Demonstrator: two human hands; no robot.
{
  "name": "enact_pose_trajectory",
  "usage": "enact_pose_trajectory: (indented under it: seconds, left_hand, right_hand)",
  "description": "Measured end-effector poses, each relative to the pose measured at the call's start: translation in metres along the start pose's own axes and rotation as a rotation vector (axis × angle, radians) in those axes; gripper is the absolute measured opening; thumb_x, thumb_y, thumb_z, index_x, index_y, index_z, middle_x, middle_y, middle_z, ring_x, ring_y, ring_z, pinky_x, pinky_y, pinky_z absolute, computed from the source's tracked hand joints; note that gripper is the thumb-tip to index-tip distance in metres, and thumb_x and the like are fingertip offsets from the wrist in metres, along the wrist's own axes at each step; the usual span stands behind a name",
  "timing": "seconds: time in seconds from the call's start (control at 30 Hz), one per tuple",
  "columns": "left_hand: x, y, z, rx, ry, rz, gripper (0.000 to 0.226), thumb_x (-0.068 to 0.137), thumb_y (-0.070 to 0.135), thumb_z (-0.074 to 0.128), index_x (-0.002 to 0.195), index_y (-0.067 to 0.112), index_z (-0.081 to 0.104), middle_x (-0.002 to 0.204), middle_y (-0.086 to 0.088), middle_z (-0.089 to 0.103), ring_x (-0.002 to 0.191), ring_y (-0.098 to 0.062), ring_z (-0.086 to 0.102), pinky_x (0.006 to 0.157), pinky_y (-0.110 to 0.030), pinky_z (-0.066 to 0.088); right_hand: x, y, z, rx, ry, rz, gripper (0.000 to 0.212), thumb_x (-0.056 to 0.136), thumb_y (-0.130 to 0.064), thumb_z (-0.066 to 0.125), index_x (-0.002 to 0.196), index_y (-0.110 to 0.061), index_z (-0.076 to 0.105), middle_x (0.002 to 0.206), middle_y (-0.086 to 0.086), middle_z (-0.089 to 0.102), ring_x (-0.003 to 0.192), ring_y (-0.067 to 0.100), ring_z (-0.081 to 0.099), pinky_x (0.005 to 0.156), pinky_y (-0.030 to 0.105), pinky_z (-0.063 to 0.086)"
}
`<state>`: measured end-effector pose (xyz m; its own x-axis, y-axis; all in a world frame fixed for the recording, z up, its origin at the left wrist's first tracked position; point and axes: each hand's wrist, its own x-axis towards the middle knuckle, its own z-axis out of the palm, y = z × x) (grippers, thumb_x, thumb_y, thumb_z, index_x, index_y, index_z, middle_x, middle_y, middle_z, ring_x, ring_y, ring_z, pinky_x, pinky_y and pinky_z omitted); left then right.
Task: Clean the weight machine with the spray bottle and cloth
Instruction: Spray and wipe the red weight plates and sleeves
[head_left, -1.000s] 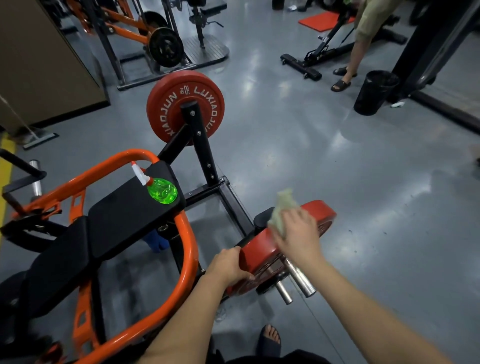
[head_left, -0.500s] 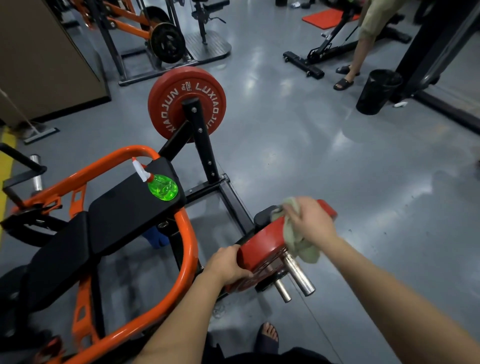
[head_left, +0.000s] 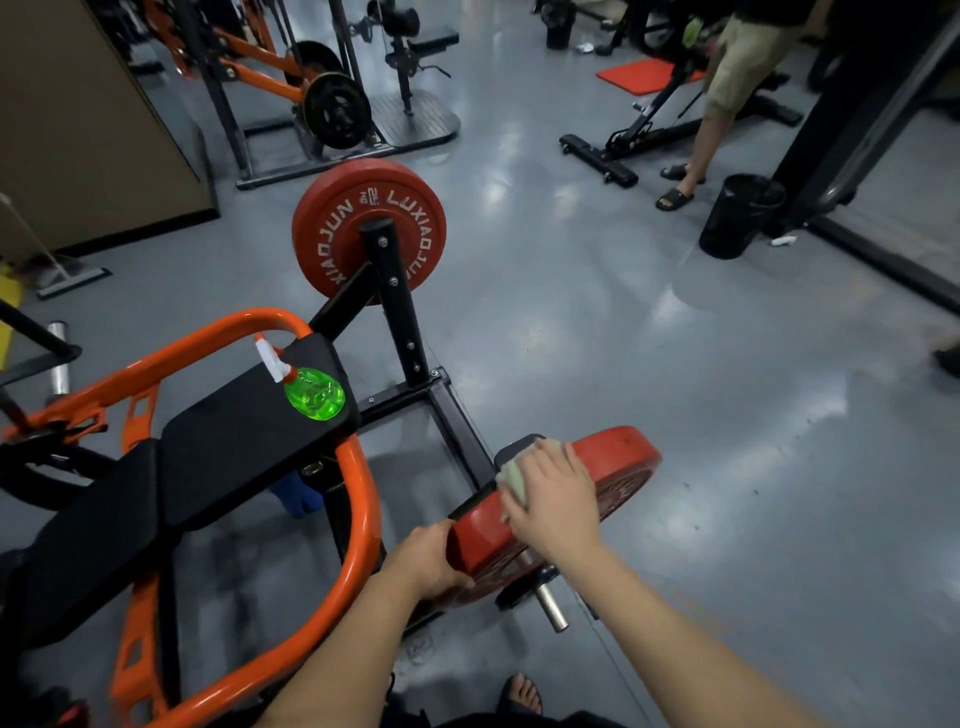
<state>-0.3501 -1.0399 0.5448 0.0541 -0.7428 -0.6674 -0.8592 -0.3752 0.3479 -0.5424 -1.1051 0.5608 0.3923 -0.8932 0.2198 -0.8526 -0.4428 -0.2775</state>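
Red far plate: LUXIAOJUN | right hand presses cloth on near plate

Head-worn wide-angle view, looking forward and steeply down over the weight machine.

The lens sits above the person's own forearms, which enter from 6 o'clock. The left hand, right hand and near red plate lie close under it, just below centre. The orange frame fills the 8 o'clock side, the far red plate stands toward 11 o'clock, and the grey floor recedes toward 1 o'clock.
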Motion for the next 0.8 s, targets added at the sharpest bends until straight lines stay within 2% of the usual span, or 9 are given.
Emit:
enact_pose_trajectory:
  seconds: [0.07,0.17,0.2,0.27,0.33,0.43,0.53,0.63,0.8]
  left_hand:
    - [0.005,-0.004,-0.004,0.068,-0.046,-0.007,0.087,0.064,0.047,0.087,0.140,0.025,0.052,0.130,-0.002,0.064,0.119,-0.023,0.062,0.100,-0.038,0.052]
    - [0.007,-0.010,-0.017,0.130,-0.154,-0.023,0.088,0.060,0.058,0.087,0.137,0.026,0.057,0.130,0.001,0.067,0.118,-0.020,0.063,0.099,-0.035,0.052]
    - [0.002,-0.009,-0.023,0.130,-0.191,-0.028,0.089,0.062,0.060,0.087,0.138,0.025,0.057,0.133,0.001,0.066,0.119,-0.019,0.062,0.101,-0.033,0.050]
    - [-0.004,-0.007,-0.035,0.060,-0.221,-0.042,0.093,0.067,0.057,0.088,0.146,0.024,0.051,0.144,0.003,0.058,0.130,-0.019,0.056,0.107,-0.029,0.044]
    - [-0.008,0.004,-0.046,-0.041,-0.168,0.002,0.093,0.075,0.051,0.086,0.153,0.023,0.043,0.152,0.003,0.050,0.139,-0.019,0.048,0.107,-0.023,0.036]
    - [-0.010,0.039,-0.044,-0.121,-0.033,0.116,0.111,0.076,0.053,0.085,0.161,0.020,0.023,0.167,-0.005,0.025,0.152,-0.021,0.026,0.116,-0.025,0.024]
    - [-0.007,0.072,-0.021,-0.158,0.031,0.182,0.130,0.074,0.044,0.089,0.163,0.012,-0.001,0.170,-0.011,-0.001,0.157,-0.024,0.000,0.125,-0.036,0.010]
    - [0.000,0.078,-0.007,-0.105,0.103,0.178,0.121,0.078,0.029,0.087,0.162,0.006,0.001,0.170,-0.013,0.007,0.157,-0.024,0.002,0.126,-0.034,0.013]
    - [0.006,0.069,-0.013,-0.048,0.037,0.118,0.092,0.077,0.032,0.086,0.148,0.011,0.031,0.147,-0.013,0.042,0.136,-0.032,0.045,0.109,-0.038,0.041]
  right_hand:
    - [-0.015,-0.010,0.014,0.031,-0.040,-0.163,0.032,0.084,-0.035,0.069,0.109,-0.016,0.067,0.120,0.002,0.065,0.130,0.027,0.054,0.119,0.047,0.031]
    - [-0.019,0.013,0.016,0.082,-0.187,-0.341,0.064,0.070,-0.025,0.081,0.130,-0.017,0.061,0.138,-0.002,0.059,0.143,0.024,0.043,0.124,0.042,0.021]
    - [-0.014,0.022,0.009,0.126,-0.206,-0.356,0.063,0.074,-0.022,0.080,0.134,-0.018,0.060,0.141,-0.003,0.057,0.144,0.022,0.040,0.124,0.042,0.021]
    - [-0.002,0.053,-0.004,0.259,-0.188,-0.303,0.038,0.091,-0.020,0.069,0.129,-0.022,0.062,0.135,-0.005,0.059,0.135,0.018,0.046,0.117,0.039,0.032]
    - [0.013,0.086,-0.018,0.398,-0.128,-0.051,0.021,0.100,-0.024,0.055,0.119,-0.027,0.064,0.124,-0.007,0.061,0.116,0.018,0.054,0.102,0.039,0.041]
    - [0.036,0.121,-0.022,0.458,-0.209,0.639,0.036,0.106,-0.040,0.045,0.132,-0.019,0.058,0.131,0.008,0.063,0.119,0.031,0.058,0.100,0.039,0.044]
    - [0.046,0.112,-0.009,0.342,-0.158,0.883,0.047,0.107,-0.042,0.040,0.128,-0.003,0.057,0.133,0.024,0.058,0.121,0.044,0.055,0.101,0.045,0.044]
    - [0.034,0.075,-0.010,0.257,-0.019,0.693,0.043,0.105,-0.041,0.045,0.122,-0.004,0.062,0.132,0.019,0.059,0.121,0.039,0.054,0.103,0.047,0.046]
    - [-0.030,0.029,0.002,0.316,0.080,0.169,0.038,0.099,-0.033,0.066,0.132,-0.016,0.065,0.147,-0.004,0.055,0.147,0.018,0.036,0.124,0.037,0.022]
